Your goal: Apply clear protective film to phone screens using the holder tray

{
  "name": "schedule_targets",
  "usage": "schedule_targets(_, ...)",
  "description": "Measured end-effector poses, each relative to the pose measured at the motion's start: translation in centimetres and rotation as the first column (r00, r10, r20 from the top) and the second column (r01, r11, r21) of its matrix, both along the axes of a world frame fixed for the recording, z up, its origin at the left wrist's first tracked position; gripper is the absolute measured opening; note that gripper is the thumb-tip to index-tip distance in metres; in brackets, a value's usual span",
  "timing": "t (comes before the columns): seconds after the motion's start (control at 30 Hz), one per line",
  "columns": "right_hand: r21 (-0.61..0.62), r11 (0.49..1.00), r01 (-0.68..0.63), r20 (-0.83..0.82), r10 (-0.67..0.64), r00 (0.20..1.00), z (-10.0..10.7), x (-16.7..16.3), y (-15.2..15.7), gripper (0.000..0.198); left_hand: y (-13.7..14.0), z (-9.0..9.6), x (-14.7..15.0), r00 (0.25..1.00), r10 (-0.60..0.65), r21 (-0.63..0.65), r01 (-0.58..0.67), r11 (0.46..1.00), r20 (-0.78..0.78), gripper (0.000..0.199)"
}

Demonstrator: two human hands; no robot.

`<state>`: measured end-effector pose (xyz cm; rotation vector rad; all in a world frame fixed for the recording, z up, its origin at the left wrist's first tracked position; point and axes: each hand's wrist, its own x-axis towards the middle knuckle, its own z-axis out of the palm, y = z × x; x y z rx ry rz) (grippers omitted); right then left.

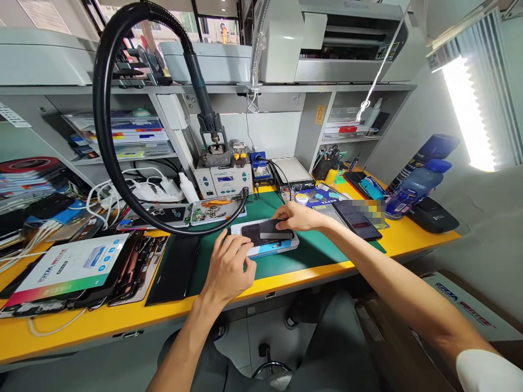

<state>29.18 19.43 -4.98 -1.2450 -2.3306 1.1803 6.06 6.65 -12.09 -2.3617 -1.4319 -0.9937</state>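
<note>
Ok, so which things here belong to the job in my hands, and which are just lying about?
Likely in the job:
- dark flat piece, in the right hand
- white-and-blue box beneath
- green mat

Apparently just lying about:
- blue-capped bottle
- black case
- lettered carton

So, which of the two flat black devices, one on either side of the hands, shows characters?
The device right of the right hand: faint characters show on it. The panel left of the left hand looks blank.
</note>
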Motion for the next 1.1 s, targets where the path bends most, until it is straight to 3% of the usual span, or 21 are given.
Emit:
schedule_targets(0.23,0.010,0.978,0.206,0.029,-0.207,0.978,-0.7,-2.7,-0.9,0.026,-0.5,-0.4,-0.2,0.999,0.005,0.037,-0.006,0.999,0.041,0.032)
schedule_targets(0.6,-0.050,0.960,0.276,-0.032,-0.277,0.960,-1.1,-5.8,-3.1,0.015,-0.6,-0.7,-0.2,1.000,0.019,0.055,-0.020,0.998,0.025,0.028)
schedule_targets(0.7,-0.060,0.948,0.313,-0.096,-0.317,0.944,0.0,-3.6,-3.1,0.019,-0.6,-0.5,-0.6,0.998,-0.010,0.076,0.005,0.997,0.061,0.027)
schedule_targets(0.83,-0.042,0.874,0.484,-0.124,-0.485,0.865,0.4,3.6,-2.9,0.026,-0.3,0.5,-1.8,0.994,-0.038,0.043,0.034,0.998,0.100,0.025)
schedule_targets(0.97,0.005,0.769,0.639,-0.036,-0.638,0.769,-1.8,9.4,-2.8,0.022,1.3,2.2,-1.9,0.995,-0.086,-0.061,0.089,0.994,0.057,0.021)
schedule_targets(1.1,0.096,0.763,0.640,0.040,-0.645,0.763,-3.6,10.3,-3.4,0.023,3.0,3.4,0.5,0.978,-0.206,-0.127,0.201,0.971,-0.026,0.016)
